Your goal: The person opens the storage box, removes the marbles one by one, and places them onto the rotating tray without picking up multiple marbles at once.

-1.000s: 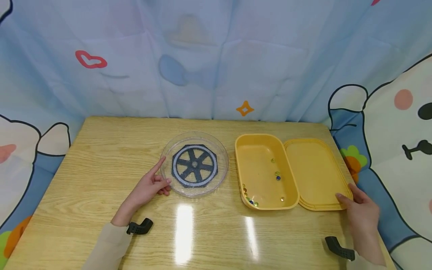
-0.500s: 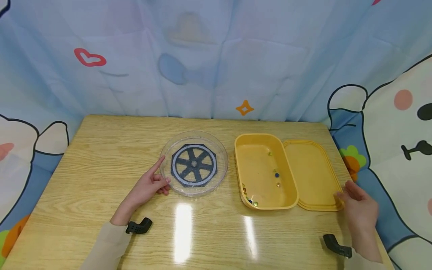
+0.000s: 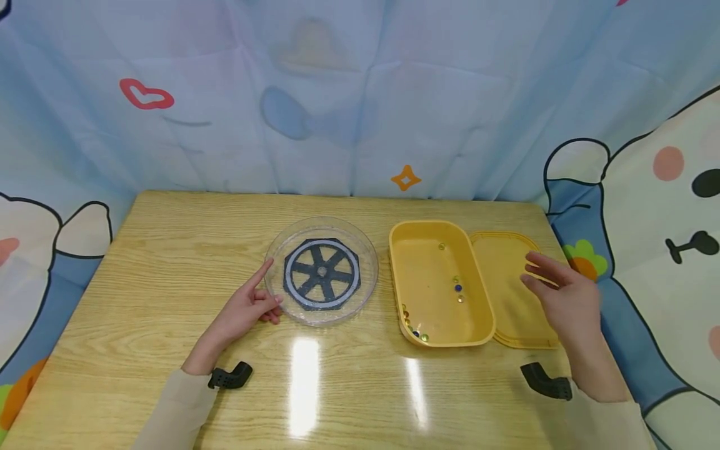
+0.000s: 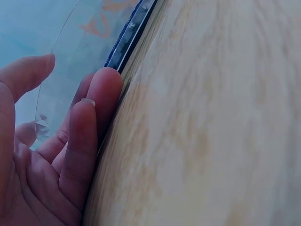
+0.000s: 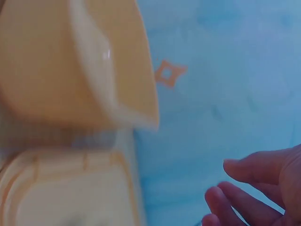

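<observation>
A clear round tray (image 3: 368, 265) with a dark six-spoked, octagonal centre and a white ring lies on the table. My left hand (image 3: 247, 306) holds its left side, thumb and index finger at the rim, the other fingers bent below. In the left wrist view the clear rim (image 4: 39, 92) passes between thumb and fingers. My right hand (image 3: 568, 300) is raised over the yellow lid (image 3: 506, 275), its fingers loosely bent around nothing. Left of the lid stands a yellow box (image 3: 430, 262) with several glass marbles (image 3: 458, 288), amber, yellow-green and blue, on its floor.
The wooden table (image 3: 169, 262) runs back to a light blue printed curtain (image 3: 225, 125). A patterned cloth with a white cartoon animal (image 3: 652, 225) hangs along the right side. The lid lies right against the box's right wall.
My right hand has let go of the lid's near right corner and risen up and left over it. The lid slid slightly left beforehand. Marbles rolled inside the box; the left hand stayed put.
</observation>
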Available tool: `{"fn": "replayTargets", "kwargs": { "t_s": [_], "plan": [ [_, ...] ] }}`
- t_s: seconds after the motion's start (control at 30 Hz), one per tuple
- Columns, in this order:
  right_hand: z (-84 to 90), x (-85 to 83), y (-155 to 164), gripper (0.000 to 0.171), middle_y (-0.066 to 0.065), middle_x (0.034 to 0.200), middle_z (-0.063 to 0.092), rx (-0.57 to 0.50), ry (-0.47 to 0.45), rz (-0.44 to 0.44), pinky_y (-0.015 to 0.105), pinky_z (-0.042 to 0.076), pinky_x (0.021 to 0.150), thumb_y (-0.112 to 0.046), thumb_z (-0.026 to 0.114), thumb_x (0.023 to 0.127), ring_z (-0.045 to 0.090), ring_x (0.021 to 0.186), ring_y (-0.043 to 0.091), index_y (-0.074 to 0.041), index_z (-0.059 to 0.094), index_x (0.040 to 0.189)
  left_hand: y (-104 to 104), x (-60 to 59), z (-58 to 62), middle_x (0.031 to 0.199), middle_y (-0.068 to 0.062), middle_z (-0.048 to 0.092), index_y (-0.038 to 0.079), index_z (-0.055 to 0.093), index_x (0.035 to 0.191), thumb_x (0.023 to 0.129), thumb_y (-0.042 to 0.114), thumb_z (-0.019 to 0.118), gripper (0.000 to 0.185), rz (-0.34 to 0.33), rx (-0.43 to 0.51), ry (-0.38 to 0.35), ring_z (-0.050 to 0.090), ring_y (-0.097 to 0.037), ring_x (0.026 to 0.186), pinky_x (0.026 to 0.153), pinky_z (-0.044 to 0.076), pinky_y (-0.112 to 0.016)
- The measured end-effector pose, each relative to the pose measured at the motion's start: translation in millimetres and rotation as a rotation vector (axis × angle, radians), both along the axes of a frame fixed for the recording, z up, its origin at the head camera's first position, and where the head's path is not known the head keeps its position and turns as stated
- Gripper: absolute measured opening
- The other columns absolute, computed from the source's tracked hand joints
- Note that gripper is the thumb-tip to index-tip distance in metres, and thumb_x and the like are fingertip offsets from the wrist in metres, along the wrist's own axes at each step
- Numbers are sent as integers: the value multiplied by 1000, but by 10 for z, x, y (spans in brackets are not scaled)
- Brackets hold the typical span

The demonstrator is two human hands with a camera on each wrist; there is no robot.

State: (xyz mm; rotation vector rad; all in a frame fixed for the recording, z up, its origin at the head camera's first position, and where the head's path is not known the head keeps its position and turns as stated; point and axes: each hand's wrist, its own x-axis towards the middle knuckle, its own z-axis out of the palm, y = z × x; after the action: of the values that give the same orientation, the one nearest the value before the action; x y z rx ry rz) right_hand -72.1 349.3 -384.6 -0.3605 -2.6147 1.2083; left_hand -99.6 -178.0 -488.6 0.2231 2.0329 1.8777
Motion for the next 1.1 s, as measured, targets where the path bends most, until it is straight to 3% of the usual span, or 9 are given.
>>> {"fn": "replayTargets", "kwargs": {
  "t_s": [0.17,0.3,0.4,0.53,0.67,0.93,1.1],
  "plan": [
    [128,-178,-313,38,17,123,66,74,14,245,6,47,79,-17,70,96,59,97,-4,-2,65,130,-7,-10,1,87,-22,68,27,11,162,99,11,64,83,-2,-4,-1,70,-30,77,67,60,-35],
    [146,-388,-511,32,16,118,68,95,-65,437,9,50,78,-18,69,96,64,97,9,-3,69,124,-17,-21,-7,88,-23,68,28,12,162,99,12,64,83,-3,-11,1,70,-30,77,67,59,-35],
    [96,-547,-628,29,15,116,70,86,-138,564,15,53,78,-17,70,95,67,97,20,-4,71,121,-21,-24,-7,88,-23,68,29,12,162,99,13,64,82,-6,-11,0,70,-30,77,67,59,-35],
    [-59,-736,-723,29,14,115,70,-4,-226,709,27,56,82,-13,72,94,66,99,24,-1,70,120,-19,-22,0,88,-22,68,29,12,162,99,14,64,82,-7,-1,-4,70,-30,77,67,59,-36],
    [-244,-881,-787,29,16,113,71,-105,-345,823,33,57,80,-11,74,91,67,97,22,1,71,117,-12,-18,0,88,-22,68,29,12,162,99,15,65,84,-6,4,-12,70,-30,78,68,60,-37],
    [-501,-1003,-931,19,8,99,73,-31,-465,1008,22,49,74,-9,80,84,60,86,17,-3,78,103,-14,4,-24,87,-21,69,27,12,162,99,12,64,84,-5,7,-1,70,-29,76,67,60,-36],
    [-560,-994,-999,20,5,99,72,-52,-526,1072,22,47,79,-9,83,82,58,91,18,-3,77,100,-18,3,-30,88,-23,68,26,13,162,99,12,64,83,-5,7,5,71,-28,76,66,60,-34]
  ]
}}
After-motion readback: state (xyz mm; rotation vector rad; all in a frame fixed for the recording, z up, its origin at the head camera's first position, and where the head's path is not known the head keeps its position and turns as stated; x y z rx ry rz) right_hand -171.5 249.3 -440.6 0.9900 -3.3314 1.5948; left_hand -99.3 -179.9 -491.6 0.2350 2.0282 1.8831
